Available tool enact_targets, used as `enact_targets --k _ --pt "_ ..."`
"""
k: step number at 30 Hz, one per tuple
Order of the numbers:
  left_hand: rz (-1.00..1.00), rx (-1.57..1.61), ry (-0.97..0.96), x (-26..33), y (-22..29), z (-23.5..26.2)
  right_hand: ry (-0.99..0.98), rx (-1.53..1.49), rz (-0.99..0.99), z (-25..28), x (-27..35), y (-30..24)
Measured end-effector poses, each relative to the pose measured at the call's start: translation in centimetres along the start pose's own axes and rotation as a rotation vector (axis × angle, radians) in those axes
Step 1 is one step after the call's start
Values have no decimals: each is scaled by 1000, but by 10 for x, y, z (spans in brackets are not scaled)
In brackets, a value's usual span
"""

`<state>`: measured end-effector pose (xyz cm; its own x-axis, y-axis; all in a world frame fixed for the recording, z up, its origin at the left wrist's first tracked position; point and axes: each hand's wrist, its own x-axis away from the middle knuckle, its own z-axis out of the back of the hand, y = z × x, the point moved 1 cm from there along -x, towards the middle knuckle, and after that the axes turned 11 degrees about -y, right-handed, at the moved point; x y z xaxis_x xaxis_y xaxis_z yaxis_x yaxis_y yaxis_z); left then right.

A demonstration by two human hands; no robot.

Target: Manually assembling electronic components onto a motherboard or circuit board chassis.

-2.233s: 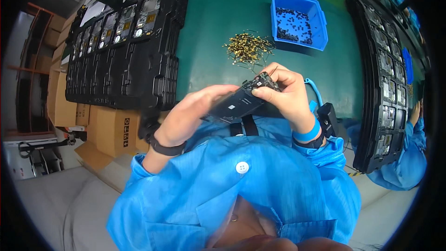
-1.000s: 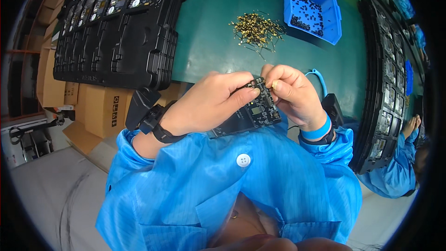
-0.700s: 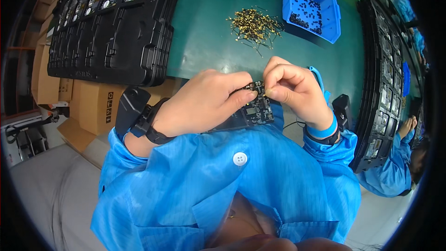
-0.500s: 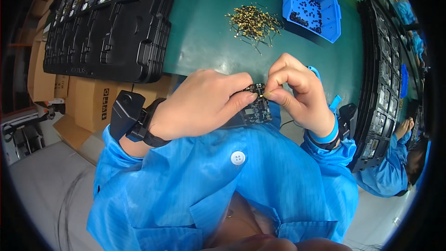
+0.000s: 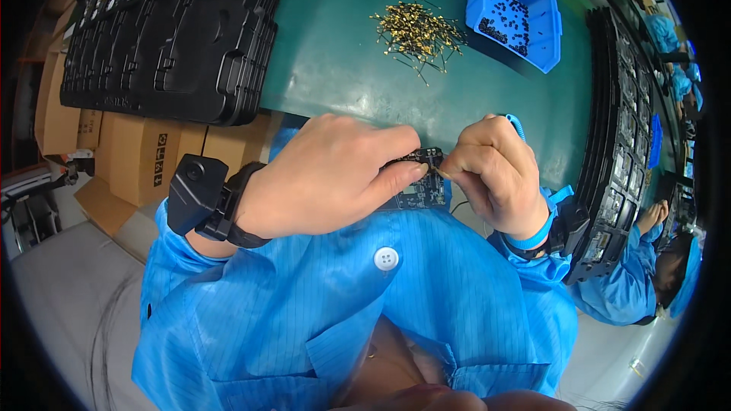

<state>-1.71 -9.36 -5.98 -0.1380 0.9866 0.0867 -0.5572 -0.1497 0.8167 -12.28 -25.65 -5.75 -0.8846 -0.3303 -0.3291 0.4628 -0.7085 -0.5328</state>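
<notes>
A dark circuit board (image 5: 434, 196) is held in front of my chest, just off the table's near edge. My left hand (image 5: 327, 171) grips it, thumb and forefinger closed over its upper left part, which they cover. At the board's upper right, my right hand (image 5: 496, 171) is closed in a pinch, fingertips close against the board. A small thin bit shows at those fingertips, too small to name. Beyond the hands, a pile of thin black pieces with gold ends (image 5: 420, 30) lies on the green table (image 5: 335, 68).
To its right stands a blue bin (image 5: 552, 38) holding small black parts. Stacked black trays (image 5: 190, 53) with boards rise at the left, above cardboard boxes (image 5: 137, 160). More black trays (image 5: 594, 152) line the right, beyond which a co-worker in blue (image 5: 620, 289) works.
My right hand has turned, its fingers curling further, and sits slightly lower at the board. The left hand keeps its hold. The whole view has shifted a little.
</notes>
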Motion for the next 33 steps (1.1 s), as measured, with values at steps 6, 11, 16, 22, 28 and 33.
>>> enact_targets --k 6,11,16,22,28,33 --pt "2 -7 7 1 4 0 -11 28 41 1 0 0" --pt "5 -31 11 2 4 0 -28 53 30 2 0 -4" --pt "36 -38 -2 3 5 0 -63 94 20 4 0 -7" --pt "16 -48 33 4 6 -1 -65 148 27 4 0 -10" --pt "32 -55 46 6 9 -2 132 -136 -57 -6 2 -10" --pt "15 -156 95 7 9 -6 144 -143 -115 -9 2 -16"
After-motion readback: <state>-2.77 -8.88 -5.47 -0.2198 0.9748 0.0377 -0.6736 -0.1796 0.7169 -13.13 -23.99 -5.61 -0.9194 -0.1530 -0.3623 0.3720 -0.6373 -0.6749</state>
